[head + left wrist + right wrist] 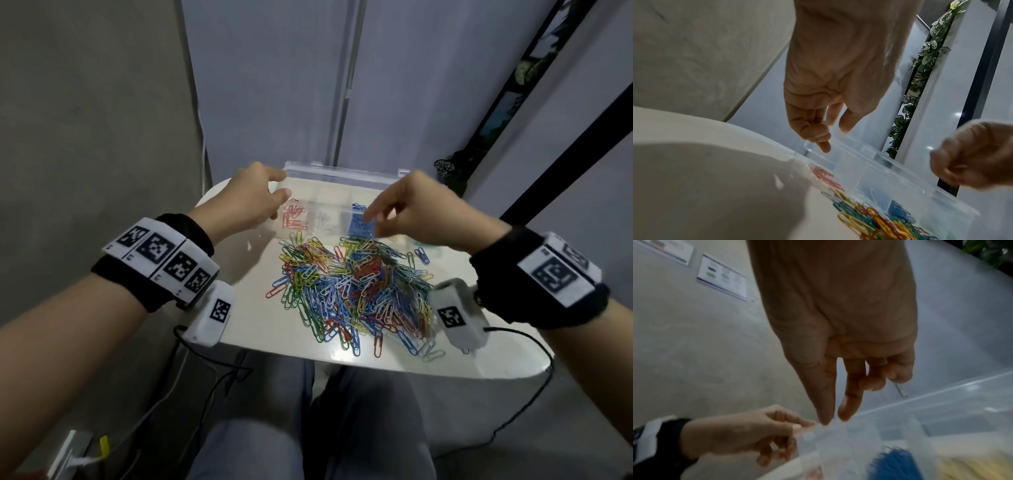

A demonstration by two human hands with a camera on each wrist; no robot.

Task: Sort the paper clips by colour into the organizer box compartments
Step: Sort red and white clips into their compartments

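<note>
Most clips still lie in a big mixed pile (349, 291) just in front of the clear box (342, 185). Some red clips (294, 219) and blue clips (361, 224) sit sorted inside. The left hand (245, 202) and right hand (421, 212) hover above it, fingers loose, holding nothing I can see.

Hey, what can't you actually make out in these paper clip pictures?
- Head view: right hand hides part of the organizer box; the compartments under it are unseen.
- Right wrist view: motion blur; blue paper clips are a smear.
- Left wrist view: whether the left hand holds a clip, too small to tell.
</note>
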